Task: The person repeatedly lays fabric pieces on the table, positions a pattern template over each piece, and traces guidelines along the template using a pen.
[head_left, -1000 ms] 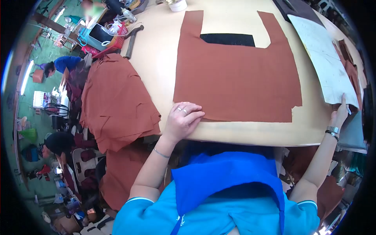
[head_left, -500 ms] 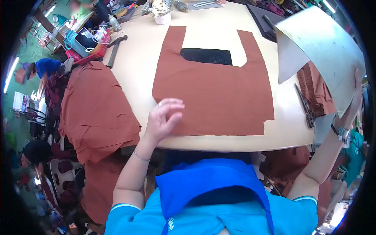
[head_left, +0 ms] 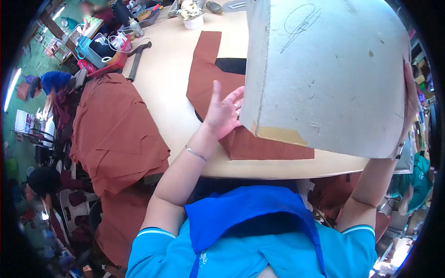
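Note:
A large grey board [head_left: 329, 83], with pen scribbles and a yellowish strip on its lower edge, is raised over the right half of the table. My right hand [head_left: 410, 99] grips its right edge, with most of the fingers hidden. At the board's left edge is my left hand [head_left: 225, 111], palm up with fingers spread; whether it touches the board is unclear. Beneath lies a reddish-brown cloth piece [head_left: 208, 78], partly covered by the board and disturbed at its lower left. A black piece [head_left: 232, 65] shows at the cloth's cut-out.
A pile of reddish-brown cloth [head_left: 116, 134] hangs over the left edge of the pale table [head_left: 162, 92]. Beyond it are a hammer [head_left: 137, 60], a red basket [head_left: 121, 60] and a white pot [head_left: 191, 21]. People sit at the far left.
The board has been lifted from the right side and swung left over the cloth. My left hand has moved right and opened towards the board's edge. The cloth's lower left part has shifted.

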The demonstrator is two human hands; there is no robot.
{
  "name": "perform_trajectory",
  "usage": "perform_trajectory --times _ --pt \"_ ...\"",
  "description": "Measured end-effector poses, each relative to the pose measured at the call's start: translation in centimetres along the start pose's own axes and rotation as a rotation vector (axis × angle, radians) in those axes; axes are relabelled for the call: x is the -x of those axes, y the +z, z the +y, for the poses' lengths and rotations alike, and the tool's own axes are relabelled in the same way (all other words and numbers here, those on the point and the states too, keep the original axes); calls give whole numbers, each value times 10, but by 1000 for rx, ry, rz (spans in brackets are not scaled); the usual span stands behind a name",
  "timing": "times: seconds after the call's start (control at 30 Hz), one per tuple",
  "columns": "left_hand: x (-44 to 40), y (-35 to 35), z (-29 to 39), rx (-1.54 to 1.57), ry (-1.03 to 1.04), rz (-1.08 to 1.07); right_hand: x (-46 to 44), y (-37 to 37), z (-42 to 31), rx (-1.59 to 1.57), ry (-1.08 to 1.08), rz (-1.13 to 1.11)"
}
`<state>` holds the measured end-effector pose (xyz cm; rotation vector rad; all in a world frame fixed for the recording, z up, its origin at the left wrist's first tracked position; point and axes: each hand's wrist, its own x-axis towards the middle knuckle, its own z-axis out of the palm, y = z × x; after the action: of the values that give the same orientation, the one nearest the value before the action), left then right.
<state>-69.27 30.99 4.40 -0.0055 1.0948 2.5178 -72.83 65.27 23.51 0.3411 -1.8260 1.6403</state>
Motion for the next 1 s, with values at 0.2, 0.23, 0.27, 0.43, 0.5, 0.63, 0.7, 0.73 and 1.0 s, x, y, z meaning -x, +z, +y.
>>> perform_trajectory --times 0.2,0.23,0.27,0.43,0.5,0.63,0.7,0.73,1.0 --pt "51 -41 4 -256 -36 330 8 -11 -10 306 -235 115" --pt "66 -36 10 -450 -61 364 12 -16 -12 301 -203 159" --pt "81 -32 16 -644 -85 396 6 -37 -6 93 -149 78" --pt "100 -33 32 -881 -151 313 4 -46 0 -27 -93 34" --pt "82 -16 35 -845 -90 292 9 -19 -8 83 -131 48" --pt "28 11 22 -340 25 187 11 19 -7 -292 32 -231" --pt "8 18 23 -11 -31 25 8 28 -2 -710 246 -532" --pt "3 20 21 91 -56 -42 12 31 -1 -762 276 -536" --pt "22 -41 25 -110 187 414 35 -8 59 -295 526 -221"
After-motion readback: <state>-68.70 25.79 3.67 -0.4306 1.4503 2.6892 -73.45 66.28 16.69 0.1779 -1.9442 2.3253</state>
